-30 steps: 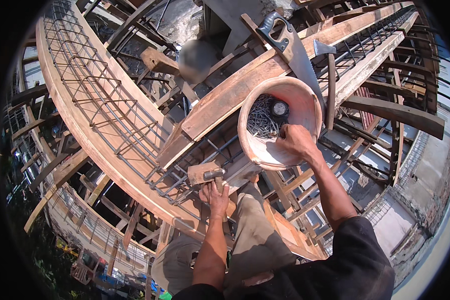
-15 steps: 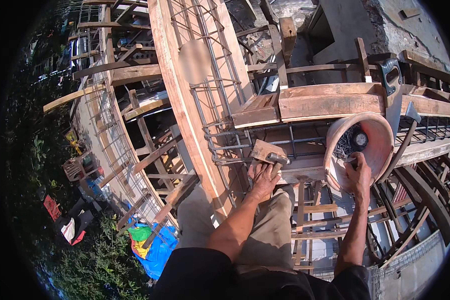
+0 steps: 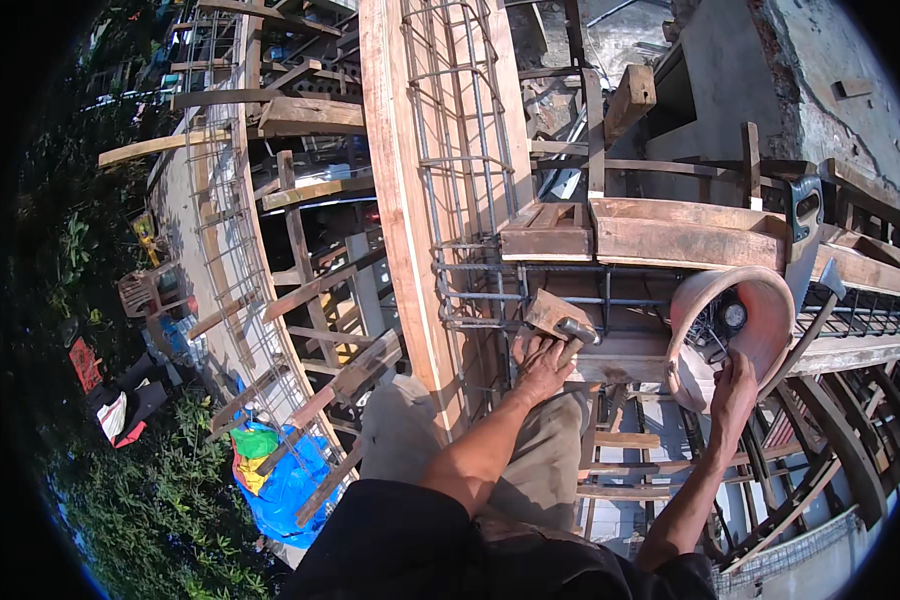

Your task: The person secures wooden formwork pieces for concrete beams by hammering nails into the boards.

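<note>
My left hand (image 3: 540, 368) is closed around the handle of a hammer (image 3: 576, 331), its dark metal head showing beyond my fingers. A small wooden block (image 3: 548, 311) sits against the same hand, just past the fingertips. To the right stands a worn, pale pinkish bucket (image 3: 683, 345), tilted with its mouth toward me. Several loose nails (image 3: 703, 325) and a round dark object, perhaps a tape measure (image 3: 734, 316), lie inside. At the bucket's near rim my right hand (image 3: 735, 388) has its fingers pinched together; what they hold is too small to make out.
A handsaw (image 3: 803, 225) and a hatchet (image 3: 828, 280) stand right of the bucket. Steel rebar cages (image 3: 470, 130) run inside long wooden formwork (image 3: 400, 200). Timber props and open gaps lie below. A blue tarp (image 3: 285, 490) is down at the left.
The view has shifted, so the whole scene sits further right and lower. My right hand has drawn back slightly toward the bucket's near rim. My left hand stays on the hammer.
</note>
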